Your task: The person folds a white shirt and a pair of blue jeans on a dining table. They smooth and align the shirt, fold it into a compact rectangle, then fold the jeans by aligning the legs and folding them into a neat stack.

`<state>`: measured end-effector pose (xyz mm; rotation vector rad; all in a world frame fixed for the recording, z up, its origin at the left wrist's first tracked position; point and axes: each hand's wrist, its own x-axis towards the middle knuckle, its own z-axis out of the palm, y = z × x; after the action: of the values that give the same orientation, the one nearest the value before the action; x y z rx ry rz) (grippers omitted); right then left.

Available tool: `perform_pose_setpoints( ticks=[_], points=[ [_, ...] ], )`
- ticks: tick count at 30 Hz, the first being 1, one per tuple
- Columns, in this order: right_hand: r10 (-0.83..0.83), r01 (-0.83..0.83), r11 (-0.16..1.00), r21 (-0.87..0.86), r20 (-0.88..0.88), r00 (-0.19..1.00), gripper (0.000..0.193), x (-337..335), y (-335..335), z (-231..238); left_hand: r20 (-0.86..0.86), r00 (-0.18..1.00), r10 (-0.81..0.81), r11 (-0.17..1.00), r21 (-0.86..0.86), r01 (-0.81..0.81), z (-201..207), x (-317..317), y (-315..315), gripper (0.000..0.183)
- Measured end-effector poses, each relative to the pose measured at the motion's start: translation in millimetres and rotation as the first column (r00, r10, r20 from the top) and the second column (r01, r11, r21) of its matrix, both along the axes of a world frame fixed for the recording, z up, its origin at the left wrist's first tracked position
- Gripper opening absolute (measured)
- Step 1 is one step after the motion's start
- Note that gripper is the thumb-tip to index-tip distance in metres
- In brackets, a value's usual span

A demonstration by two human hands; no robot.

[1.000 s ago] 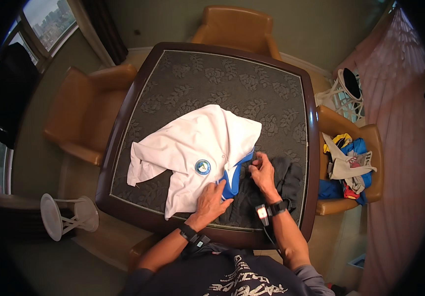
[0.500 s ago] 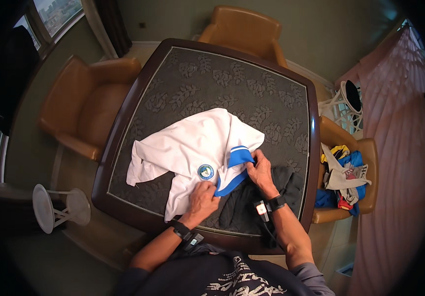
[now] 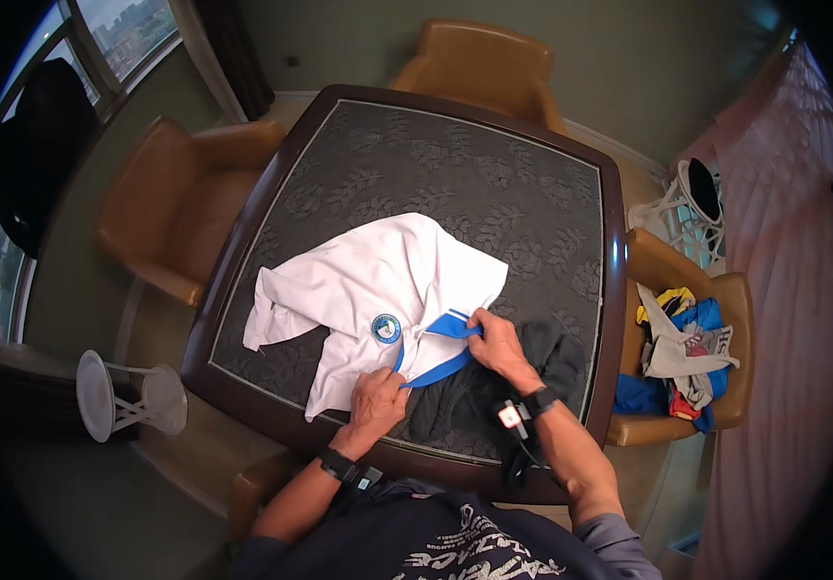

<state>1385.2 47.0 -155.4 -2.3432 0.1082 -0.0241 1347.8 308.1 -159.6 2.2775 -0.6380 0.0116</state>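
Observation:
A white shirt with a round badge and a blue collar lies spread on the dark patterned table. My left hand is closed on the collar's near left end, below the badge. At the collar's right side, my right hand pinches the blue edge, its fingertips partly hidden by the cloth. Between both hands the collar is held stretched into an opening. A black garment lies crumpled beneath and beside my right forearm.
Brown armchairs stand at the left, the far side and the right. The right armchair bears a heap of mixed clothes. White stools stand on the floor at left and right.
Both hands have shifted slightly left and nearer, drawing the collar with them. The collar's blue band is pulled straighter and the neck opening lies wider.

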Motion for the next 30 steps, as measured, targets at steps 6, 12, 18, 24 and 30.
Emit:
perform_pose_setpoints(
  ticks=[6,12,18,24,30],
  points=[
    [0.193,0.099,0.884,0.456,-0.551,0.812,0.011,-25.9,-27.1,65.0,-0.494,0.868,-0.045,0.988,-0.148,-0.033,52.6,-14.5,37.0,0.015],
    [0.261,0.249,0.804,0.54,-0.696,0.669,0.018,32.5,-8.5,49.1,-0.582,0.808,-0.095,0.978,-0.205,-0.032,31.6,61.1,56.5,0.005],
    [-0.02,-0.025,0.704,0.71,0.055,0.998,0.019,209.7,34.4,169.0,0.045,0.999,0.002,0.941,-0.337,0.013,145.8,291.8,72.8,0.014],
    [0.011,-0.402,0.706,0.583,0.558,0.83,0.013,253.9,60.2,335.5,0.527,0.847,0.067,0.872,-0.444,0.207,360.2,315.1,110.3,0.021],
    [0.028,-0.464,0.724,0.511,0.65,0.76,0.017,203.6,61.0,344.4,0.664,0.737,0.124,0.89,-0.403,0.214,376.3,237.8,104.8,0.025]
  ],
)
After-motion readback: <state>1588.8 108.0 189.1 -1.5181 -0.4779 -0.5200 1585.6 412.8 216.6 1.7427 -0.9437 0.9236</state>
